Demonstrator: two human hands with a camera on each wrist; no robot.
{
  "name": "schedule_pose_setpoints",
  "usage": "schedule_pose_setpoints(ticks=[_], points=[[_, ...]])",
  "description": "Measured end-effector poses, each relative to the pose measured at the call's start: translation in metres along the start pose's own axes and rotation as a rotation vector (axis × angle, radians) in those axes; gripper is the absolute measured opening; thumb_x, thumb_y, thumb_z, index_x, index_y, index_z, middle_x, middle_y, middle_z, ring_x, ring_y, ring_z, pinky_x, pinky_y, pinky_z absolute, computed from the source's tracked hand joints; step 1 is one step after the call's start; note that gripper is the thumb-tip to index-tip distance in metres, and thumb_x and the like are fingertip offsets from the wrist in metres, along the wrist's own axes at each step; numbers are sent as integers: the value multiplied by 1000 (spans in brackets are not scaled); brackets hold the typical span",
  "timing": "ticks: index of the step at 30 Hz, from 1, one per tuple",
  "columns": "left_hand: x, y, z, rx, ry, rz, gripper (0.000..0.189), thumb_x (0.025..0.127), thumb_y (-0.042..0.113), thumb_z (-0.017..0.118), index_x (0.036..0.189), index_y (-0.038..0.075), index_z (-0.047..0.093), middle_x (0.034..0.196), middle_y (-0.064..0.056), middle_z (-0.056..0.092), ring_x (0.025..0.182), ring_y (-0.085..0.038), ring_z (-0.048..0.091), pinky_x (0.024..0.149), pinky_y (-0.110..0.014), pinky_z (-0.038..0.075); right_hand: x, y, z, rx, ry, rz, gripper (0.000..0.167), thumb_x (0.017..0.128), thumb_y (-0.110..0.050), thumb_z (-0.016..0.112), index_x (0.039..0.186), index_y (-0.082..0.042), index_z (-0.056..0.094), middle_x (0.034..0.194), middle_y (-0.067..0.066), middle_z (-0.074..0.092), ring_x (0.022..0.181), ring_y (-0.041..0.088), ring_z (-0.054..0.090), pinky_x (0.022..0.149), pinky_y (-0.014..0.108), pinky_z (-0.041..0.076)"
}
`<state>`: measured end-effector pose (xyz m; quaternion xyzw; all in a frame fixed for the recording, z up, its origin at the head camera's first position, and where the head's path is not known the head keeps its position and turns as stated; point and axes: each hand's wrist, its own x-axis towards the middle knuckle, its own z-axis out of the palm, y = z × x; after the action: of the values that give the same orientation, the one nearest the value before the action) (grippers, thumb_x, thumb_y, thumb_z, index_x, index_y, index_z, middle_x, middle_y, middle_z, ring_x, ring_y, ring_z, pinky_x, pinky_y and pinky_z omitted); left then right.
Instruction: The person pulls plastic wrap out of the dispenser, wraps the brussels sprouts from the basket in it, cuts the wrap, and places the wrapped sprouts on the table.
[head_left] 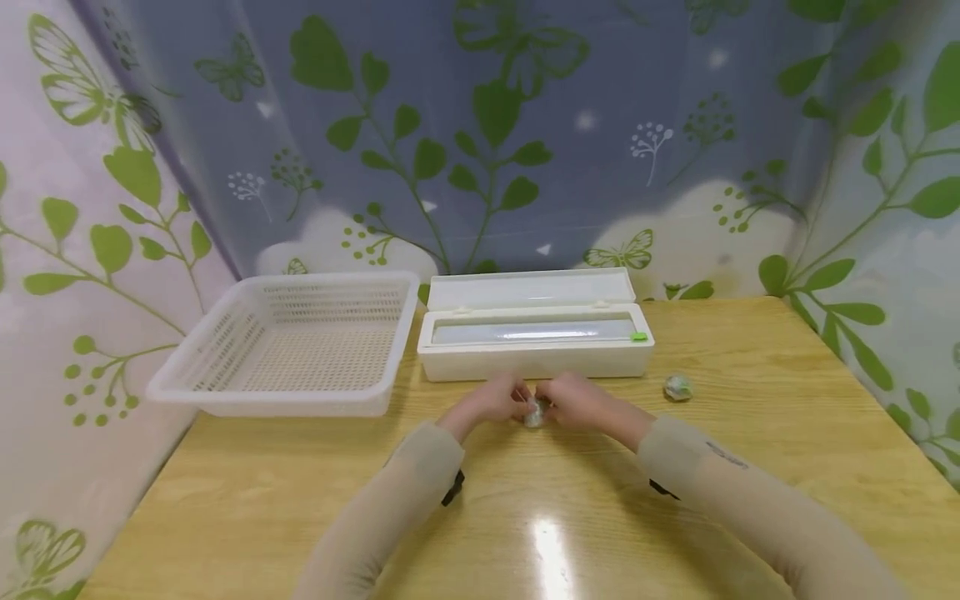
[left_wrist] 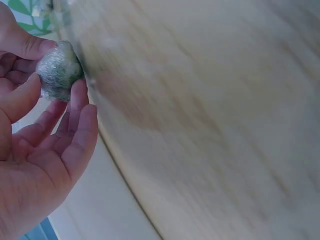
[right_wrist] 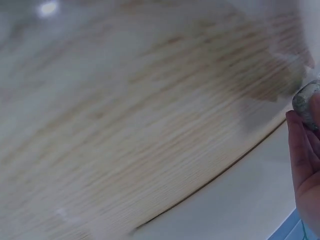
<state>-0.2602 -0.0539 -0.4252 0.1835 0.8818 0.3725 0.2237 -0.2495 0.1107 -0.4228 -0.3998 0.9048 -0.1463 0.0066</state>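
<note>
Both hands meet over the table just in front of a white cling film box. Between them is a small greenish lump [head_left: 533, 414] wrapped in clear film; what is inside cannot be made out. My left hand [head_left: 495, 400] pinches it between thumb and fingers, as the left wrist view shows on the lump's shiny, crinkled surface [left_wrist: 57, 75]. From the other side my right hand [head_left: 577, 402] pinches the same lump, which shows only partly at the right wrist view's edge. The cling film box [head_left: 536, 363] has its lid raised, with a film roll inside.
A white plastic basket [head_left: 281, 402] stands to the left of the box. On the right of the table lies another film-wrapped lump [head_left: 678, 387]. A green slider [head_left: 639, 337] sits at the box's right end. Patterned curtains [head_left: 420, 125] surround the wooden table [head_left: 300, 492].
</note>
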Motion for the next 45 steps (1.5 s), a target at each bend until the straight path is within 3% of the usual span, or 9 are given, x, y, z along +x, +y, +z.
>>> schedule_pose_setpoints(ticks=[8, 19, 24, 32, 45], points=[[-17, -5, -16, 31, -16, 8, 41, 87, 27, 55, 118, -1, 50, 100, -11, 59, 83, -18, 58, 73, -33, 47, -19, 10, -10, 112, 34, 54, 17, 76, -4, 67, 92, 0, 61, 84, 8, 63, 76, 20, 60, 62, 28, 48], [-61, -33, -42, 96, 3, 76, 28, 88, 22, 54, 104, -2, 55, 88, -6, 60, 80, -19, 58, 68, -30, 47, -70, 42, -26, 104, 86, 101, 23, 71, -5, 72, 91, 1, 62, 81, 8, 63, 73, 20, 61, 59, 28, 49], [-74, -43, -49, 136, 34, 66, 28, 89, 22, 54, 104, -1, 56, 90, -6, 60, 79, -17, 57, 69, -31, 46, -95, 56, -34, 112, 84, 132, 23, 70, -6, 72, 90, 2, 61, 80, 8, 63, 70, 19, 60, 57, 28, 49], [-83, -48, -53, 146, 13, 137, 28, 89, 21, 53, 103, -3, 56, 87, -10, 62, 78, -20, 59, 68, -31, 47, -127, 76, -45, 96, 66, 207, 27, 70, -7, 72, 92, 4, 61, 80, 8, 63, 70, 21, 60, 57, 28, 49], [-82, -42, -53, 119, -29, 127, 32, 90, 22, 52, 108, -4, 53, 89, -10, 61, 79, -22, 59, 68, -31, 47, -148, 92, -48, 107, 59, 286, 25, 70, -6, 72, 90, 2, 59, 79, 11, 63, 64, 19, 61, 57, 32, 50]])
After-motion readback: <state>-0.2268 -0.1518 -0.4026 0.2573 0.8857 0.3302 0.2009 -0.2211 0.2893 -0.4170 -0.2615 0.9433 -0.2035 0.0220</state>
